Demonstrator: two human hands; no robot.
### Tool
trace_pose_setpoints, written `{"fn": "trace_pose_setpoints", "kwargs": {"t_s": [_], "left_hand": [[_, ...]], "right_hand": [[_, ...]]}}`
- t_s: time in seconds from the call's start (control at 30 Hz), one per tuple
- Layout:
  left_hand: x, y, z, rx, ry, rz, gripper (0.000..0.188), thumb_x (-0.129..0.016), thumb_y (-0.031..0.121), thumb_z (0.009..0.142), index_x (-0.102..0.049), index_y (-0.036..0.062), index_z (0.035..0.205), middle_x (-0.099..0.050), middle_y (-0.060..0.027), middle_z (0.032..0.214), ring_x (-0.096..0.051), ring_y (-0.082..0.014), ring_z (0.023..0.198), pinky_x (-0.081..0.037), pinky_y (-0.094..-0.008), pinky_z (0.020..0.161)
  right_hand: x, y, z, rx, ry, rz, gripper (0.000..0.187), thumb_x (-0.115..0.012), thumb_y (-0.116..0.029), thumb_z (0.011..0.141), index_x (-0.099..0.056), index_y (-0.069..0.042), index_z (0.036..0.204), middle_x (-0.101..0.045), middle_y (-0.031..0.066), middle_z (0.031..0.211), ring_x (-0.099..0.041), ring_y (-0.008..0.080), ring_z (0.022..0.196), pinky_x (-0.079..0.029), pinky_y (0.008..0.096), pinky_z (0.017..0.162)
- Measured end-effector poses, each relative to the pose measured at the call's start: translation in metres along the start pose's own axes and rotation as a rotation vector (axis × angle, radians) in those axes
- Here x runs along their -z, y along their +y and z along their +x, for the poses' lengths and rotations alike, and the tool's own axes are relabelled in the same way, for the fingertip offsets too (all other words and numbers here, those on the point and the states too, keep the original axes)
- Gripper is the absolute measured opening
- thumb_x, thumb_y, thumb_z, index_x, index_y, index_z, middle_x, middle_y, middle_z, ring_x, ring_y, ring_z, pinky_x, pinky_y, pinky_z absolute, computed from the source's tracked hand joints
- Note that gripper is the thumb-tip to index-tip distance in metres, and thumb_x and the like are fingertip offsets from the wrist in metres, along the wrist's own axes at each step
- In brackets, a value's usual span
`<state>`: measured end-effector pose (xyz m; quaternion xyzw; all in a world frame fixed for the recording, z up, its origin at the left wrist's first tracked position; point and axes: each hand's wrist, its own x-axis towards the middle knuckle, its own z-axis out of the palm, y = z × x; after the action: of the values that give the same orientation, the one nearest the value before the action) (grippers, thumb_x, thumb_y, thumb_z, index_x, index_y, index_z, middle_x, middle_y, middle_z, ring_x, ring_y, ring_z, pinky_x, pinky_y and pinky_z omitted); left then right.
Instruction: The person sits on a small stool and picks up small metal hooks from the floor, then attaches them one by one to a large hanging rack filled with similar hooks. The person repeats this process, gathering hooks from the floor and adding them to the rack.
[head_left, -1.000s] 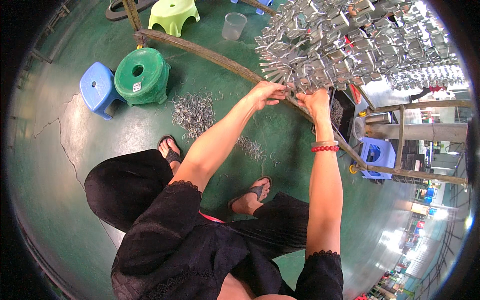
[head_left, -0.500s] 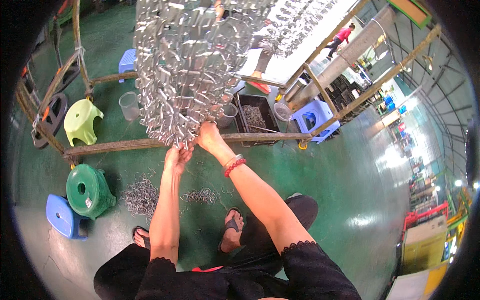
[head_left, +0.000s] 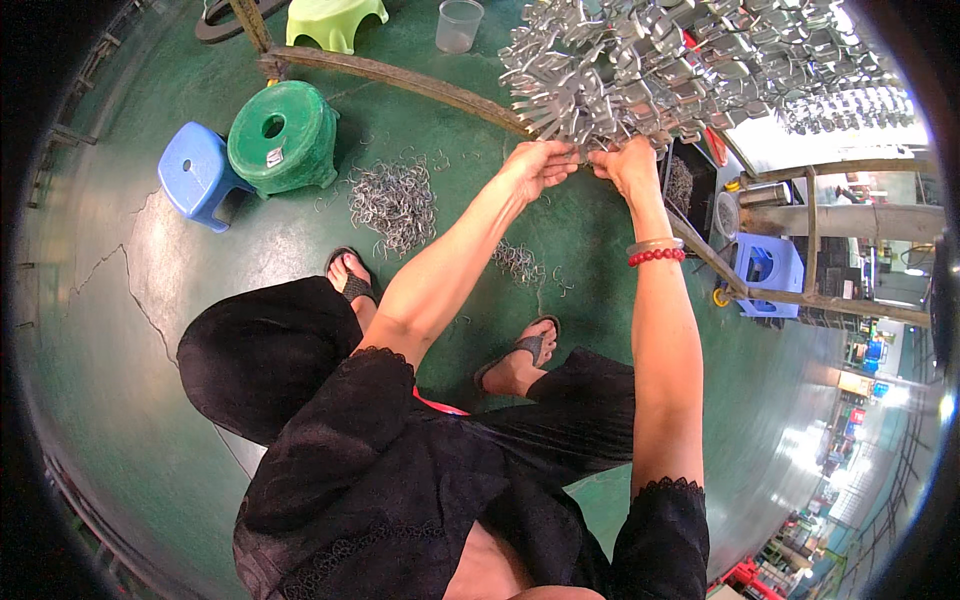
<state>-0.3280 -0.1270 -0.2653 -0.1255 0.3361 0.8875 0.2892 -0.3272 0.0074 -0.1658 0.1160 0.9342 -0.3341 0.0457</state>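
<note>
A dense hanging cluster of small, shiny, bent metal pieces fills the upper right. Right at its lower edge are both my hands, close together with fingertips facing each other. My left hand has thumb and fingers pinched together; what lies between them is too small to name. My right hand, below a bracelet of red beads and a pale bangle, is also pinched against the lowest pieces, its grip partly hidden. Beneath them on the green floor lie a pile of small metal hooks and a smaller pile.
A wooden rail of the frame runs behind my hands. To the left are a green round stool, a blue stool and a light-green stool. A clear plastic cup stands beyond the rail; another blue stool is at right.
My view has turned, so the cluster and frame now appear farther right and the stools higher up. Both hands stay at the cluster's lower edge, now side by side with fingertips facing.
</note>
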Motion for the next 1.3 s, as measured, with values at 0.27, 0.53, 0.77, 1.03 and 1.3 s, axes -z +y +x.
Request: {"fn": "trace_pose_setpoints", "kwargs": {"t_s": [0.27,0.53,0.77,1.03,1.3], "left_hand": [[-0.002,-0.002,0.006,0.024,-0.022,-0.014,0.021,-0.054,0.016,0.087,-0.059,0.0015,0.101,-0.064,-0.0099,0.095,-0.060,-0.0178,0.084,-0.047,-0.0286,0.072],[-0.001,0.008,-0.004,-0.001,-0.038,0.058,0.017,-0.051,0.016,0.088,-0.056,0.0046,0.099,-0.061,-0.0107,0.102,-0.055,-0.0196,0.095,-0.046,-0.0391,0.081],[0.006,0.015,-0.003,0.045,-0.131,0.019,0.020,-0.047,0.013,0.088,-0.053,0.0025,0.104,-0.058,-0.0135,0.106,-0.054,-0.0248,0.103,-0.047,-0.0454,0.086],[0.003,0.014,0.002,-0.076,-0.256,-0.197,0.028,-0.047,-0.005,0.082,-0.041,-0.0083,0.109,-0.049,-0.0210,0.107,-0.047,-0.0440,0.111,-0.041,-0.0543,0.097],[0.001,0.013,0.004,-0.097,-0.246,-0.139,0.036,-0.043,-0.007,0.084,-0.034,-0.0088,0.119,-0.045,-0.0210,0.112,-0.047,-0.0422,0.111,-0.041,-0.0527,0.098]], "right_hand": [[0.003,-0.003,0.000,-0.016,0.013,0.021,0.022,-0.073,0.002,0.066,-0.060,0.011,0.081,-0.063,0.0127,0.076,-0.063,0.0172,0.061,-0.055,0.0257,0.050],[-0.004,-0.001,-0.010,0.044,0.121,0.138,0.022,-0.070,-0.005,0.069,-0.063,0.011,0.080,-0.065,0.0132,0.072,-0.064,0.0155,0.058,-0.053,0.0252,0.049],[-0.008,0.003,-0.036,0.144,0.098,0.259,0.025,-0.062,-0.014,0.078,-0.064,0.009,0.088,-0.067,0.0160,0.075,-0.066,0.0180,0.064,-0.052,0.0294,0.058],[-0.033,0.054,-0.073,0.200,0.101,0.539,0.029,-0.056,-0.004,0.084,-0.057,0.006,0.111,-0.065,0.0148,0.093,-0.064,0.0154,0.074,-0.056,0.0263,0.063],[-0.032,0.065,-0.092,0.212,0.188,0.853,0.027,-0.053,-0.002,0.086,-0.056,0.005,0.112,-0.065,0.0126,0.087,-0.063,0.0141,0.068,-0.054,0.0249,0.059]]}}
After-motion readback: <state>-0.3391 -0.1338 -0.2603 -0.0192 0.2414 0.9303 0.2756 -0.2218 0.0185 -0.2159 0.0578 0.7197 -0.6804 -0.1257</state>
